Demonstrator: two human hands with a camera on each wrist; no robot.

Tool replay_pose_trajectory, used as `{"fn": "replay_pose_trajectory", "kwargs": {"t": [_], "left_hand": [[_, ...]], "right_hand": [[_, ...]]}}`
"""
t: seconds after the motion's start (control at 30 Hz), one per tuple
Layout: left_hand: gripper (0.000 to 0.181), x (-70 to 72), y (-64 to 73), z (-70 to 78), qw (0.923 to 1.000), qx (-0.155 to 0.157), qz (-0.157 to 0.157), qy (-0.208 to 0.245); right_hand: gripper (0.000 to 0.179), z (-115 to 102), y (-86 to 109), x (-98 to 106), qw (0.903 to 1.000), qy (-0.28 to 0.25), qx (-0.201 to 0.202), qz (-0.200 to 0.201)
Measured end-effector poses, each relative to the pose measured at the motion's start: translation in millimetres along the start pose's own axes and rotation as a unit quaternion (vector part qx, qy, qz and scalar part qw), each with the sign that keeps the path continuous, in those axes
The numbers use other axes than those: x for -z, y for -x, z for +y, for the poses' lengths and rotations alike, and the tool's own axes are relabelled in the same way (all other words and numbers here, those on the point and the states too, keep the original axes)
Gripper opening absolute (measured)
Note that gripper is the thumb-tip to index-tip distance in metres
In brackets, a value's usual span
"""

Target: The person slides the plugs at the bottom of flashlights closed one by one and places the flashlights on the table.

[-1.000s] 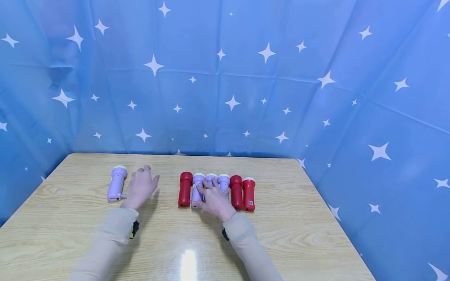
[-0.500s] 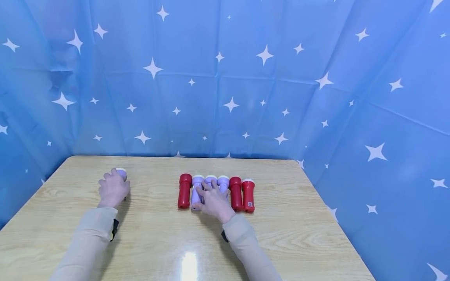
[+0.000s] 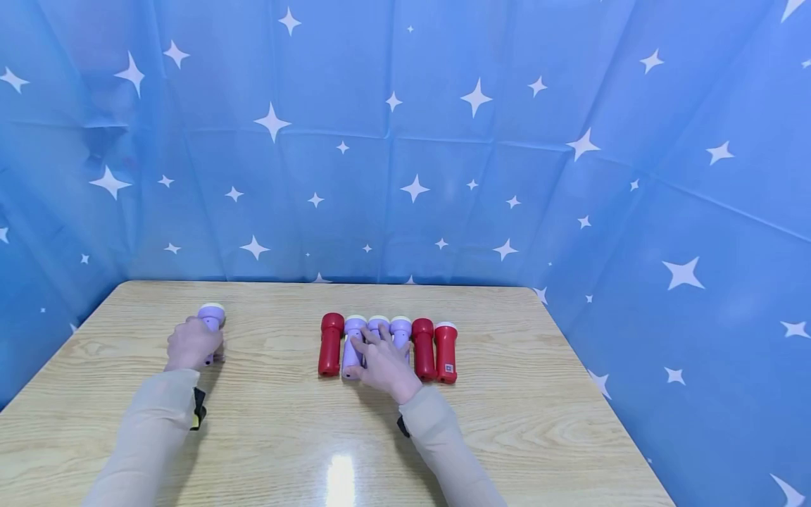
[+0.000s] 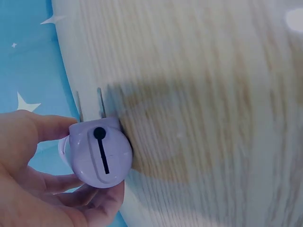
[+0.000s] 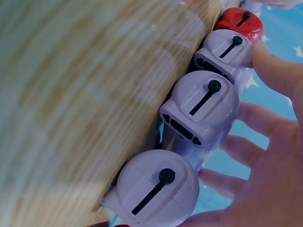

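Observation:
My left hand [image 3: 190, 343] grips a lilac flashlight [image 3: 212, 315] at the left of the table, its white-rimmed head facing the back. In the left wrist view, thumb and fingers curl round the flashlight body [image 4: 118, 151], and two metal plug prongs [image 4: 101, 101] stick out of its side. My right hand [image 3: 388, 366] rests with spread fingers over three more lilac flashlights lying side by side; the left one [image 3: 353, 352] shows most, the middle one [image 3: 378, 324] is largely covered. Up close, the right thumb [image 5: 274, 66] touches one lilac flashlight [image 5: 229, 49], and the fingers lie along the others.
A red flashlight [image 3: 330, 345] lies at the row's left end. Two more, a red one [image 3: 424, 348] and a white-rimmed red one [image 3: 446, 352], lie at its right. Behind the wooden table [image 3: 272, 436] hangs a blue star-patterned cloth [image 3: 355, 84].
My left hand has moved left from beside the lone lilac flashlight, reached over it and taken hold of its body. My right hand has stayed on the row.

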State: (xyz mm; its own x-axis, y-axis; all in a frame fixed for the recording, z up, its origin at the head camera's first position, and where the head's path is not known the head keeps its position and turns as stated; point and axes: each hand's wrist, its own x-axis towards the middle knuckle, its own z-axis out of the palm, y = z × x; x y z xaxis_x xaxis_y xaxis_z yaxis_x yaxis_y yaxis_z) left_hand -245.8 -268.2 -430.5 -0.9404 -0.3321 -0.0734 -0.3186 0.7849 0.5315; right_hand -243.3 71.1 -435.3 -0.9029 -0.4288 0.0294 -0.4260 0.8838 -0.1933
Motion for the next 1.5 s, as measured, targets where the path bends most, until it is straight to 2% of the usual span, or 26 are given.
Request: {"fn": "replay_pose_trajectory", "kwargs": {"t": [0.2, 0.57, 0.83, 1.07, 1.3, 1.5], "left_hand": [[0.037, 4.0, 0.9, -2.2, 0.9997, -0.008, -0.018, 0.011], [0.036, 2.8, -2.1, -6.0, 0.9995, -0.030, -0.009, 0.000], [0.036, 1.8, 4.0, -5.0, 0.9996, -0.022, -0.016, 0.001], [0.040, 0.0, 7.2, -2.0, 0.9996, -0.021, -0.009, -0.015], [0.039, -3.2, 7.9, 3.9, 0.9998, -0.006, -0.008, -0.019], [0.046, -3.5, 9.6, 6.9, 0.9993, -0.012, -0.020, -0.029]], "right_hand": [[0.065, -0.7, 1.1, -1.6, 1.0000, 0.001, 0.000, 0.006], [0.066, -0.7, 1.2, -3.5, 0.9999, -0.008, -0.006, 0.004], [0.065, -0.6, 2.0, -6.6, 1.0000, -0.005, -0.006, 0.004], [0.065, -1.2, 2.7, -7.4, 0.9999, -0.009, -0.005, 0.006], [0.064, -1.6, 2.7, -5.8, 0.9998, -0.013, -0.008, 0.013], [0.065, -1.5, 3.5, -6.4, 0.9997, -0.018, -0.008, 0.013]]}}
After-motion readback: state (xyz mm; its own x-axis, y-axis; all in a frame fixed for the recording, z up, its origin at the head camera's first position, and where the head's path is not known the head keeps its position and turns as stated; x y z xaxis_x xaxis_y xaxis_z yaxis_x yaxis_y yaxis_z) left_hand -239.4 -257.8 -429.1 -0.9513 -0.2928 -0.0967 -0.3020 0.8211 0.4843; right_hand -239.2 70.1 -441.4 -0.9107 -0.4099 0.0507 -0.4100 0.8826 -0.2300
